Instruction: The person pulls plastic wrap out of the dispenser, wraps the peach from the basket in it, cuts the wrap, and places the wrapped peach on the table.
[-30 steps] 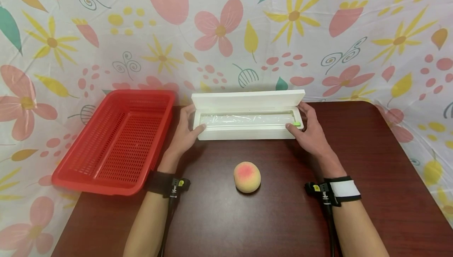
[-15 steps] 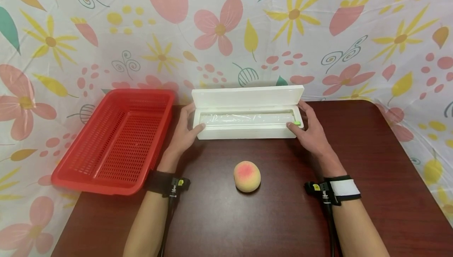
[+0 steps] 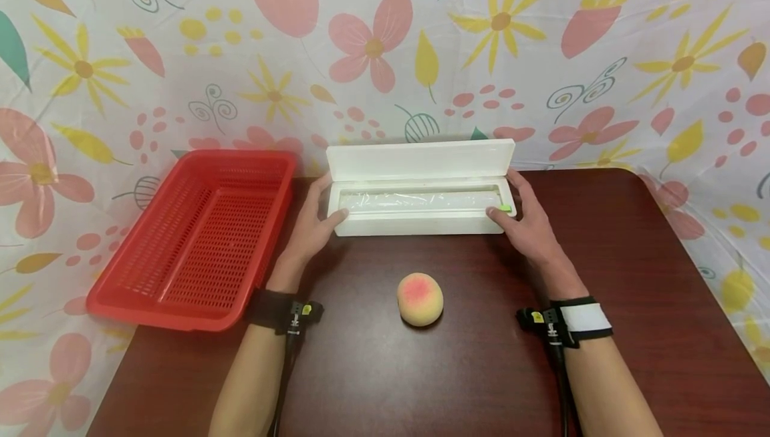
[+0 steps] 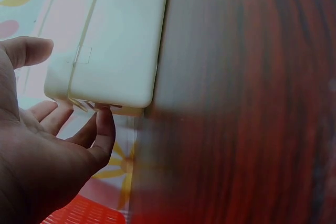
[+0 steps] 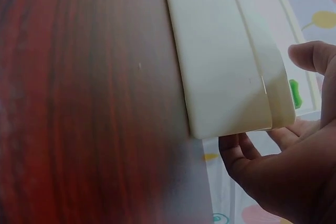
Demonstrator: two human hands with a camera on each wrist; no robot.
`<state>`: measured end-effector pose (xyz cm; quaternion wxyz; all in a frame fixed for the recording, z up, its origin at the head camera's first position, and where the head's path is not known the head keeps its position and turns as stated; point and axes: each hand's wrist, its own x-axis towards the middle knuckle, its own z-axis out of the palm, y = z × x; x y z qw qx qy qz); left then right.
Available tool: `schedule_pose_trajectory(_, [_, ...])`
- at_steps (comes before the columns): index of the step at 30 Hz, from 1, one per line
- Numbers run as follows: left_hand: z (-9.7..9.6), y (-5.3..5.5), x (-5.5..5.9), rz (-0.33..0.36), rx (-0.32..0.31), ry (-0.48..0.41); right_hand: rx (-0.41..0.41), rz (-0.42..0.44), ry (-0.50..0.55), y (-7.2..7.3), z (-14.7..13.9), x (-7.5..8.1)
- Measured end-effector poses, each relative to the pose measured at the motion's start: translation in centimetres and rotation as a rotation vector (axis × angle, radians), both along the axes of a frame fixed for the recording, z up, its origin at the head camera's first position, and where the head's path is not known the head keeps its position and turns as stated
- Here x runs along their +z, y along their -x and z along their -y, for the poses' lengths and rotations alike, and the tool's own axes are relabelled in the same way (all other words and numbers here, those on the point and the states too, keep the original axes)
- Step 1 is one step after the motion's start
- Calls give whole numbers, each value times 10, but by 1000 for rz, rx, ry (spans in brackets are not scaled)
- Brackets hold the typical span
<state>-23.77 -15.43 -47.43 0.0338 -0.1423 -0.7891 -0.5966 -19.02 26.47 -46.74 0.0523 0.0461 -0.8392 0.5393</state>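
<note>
A white floral-print sheet (image 3: 541,86) with pink, yellow and teal shapes fills the upper part of the head view and runs down both sides. Below it spreads the dark reddish-brown tabletop (image 3: 469,377), its surface glossy near the bottom centre. A red perforated basket (image 3: 159,322) sits at the left of the frame, slanting toward the lower left, with its near end over the sheet and the tabletop's edge. The long white box (image 3: 418,226) lies across the centre, its lid (image 3: 421,160) raised along the back and glossy clear film (image 3: 421,202) showing in the recess. Both hands hold this box by its ends: the left hand (image 3: 313,226) at the left end, the right hand (image 3: 531,224) at the right, thumbs by the front rim and fingers curled at the ends. A black wristband (image 3: 271,310) is on the left wrist, a black-and-white wristband (image 3: 583,319) on the right. A yellow peach (image 3: 420,300) with a pink blush rests below the box, apart from both hands. A small green piece (image 3: 505,208) sits at the box's right rim, beside the right thumb.
</note>
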Motion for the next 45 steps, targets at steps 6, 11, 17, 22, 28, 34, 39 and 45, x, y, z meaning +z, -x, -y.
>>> schedule_pose_trajectory(6, [2, -1, -1, 23, 15, 39, 4, 15, -25, -1, 1, -1])
schedule_pose_trajectory(11, [2, -1, 0, 20, -2, 25, 3, 19, -26, -1, 0, 0])
schedule_pose_trajectory(17, [1, 0, -1, 23, -9, 19, 3, 28, -22, -1, 1, 1])
schedule_pose_trajectory(22, [1, 1, -2, 36, -16, 21, -2, 53, -17, -1, 0, 1])
schedule_pose_trajectory(28, [-1, 0, 1, 52, -18, 28, -9, 62, -20, -2, -1, 1])
schedule_pose_trajectory(34, [0, 0, 0, 47, -10, 43, -7, 65, -6, -1, 0, 0])
schedule_pose_trajectory(39, [1, 1, -3, 43, -5, 62, -1, 62, -9, 1, -1, -2])
schedule_pose_trajectory(45, [-5, -9, 18, 67, -20, 45, 14, 68, 18, -3, 2, 8])
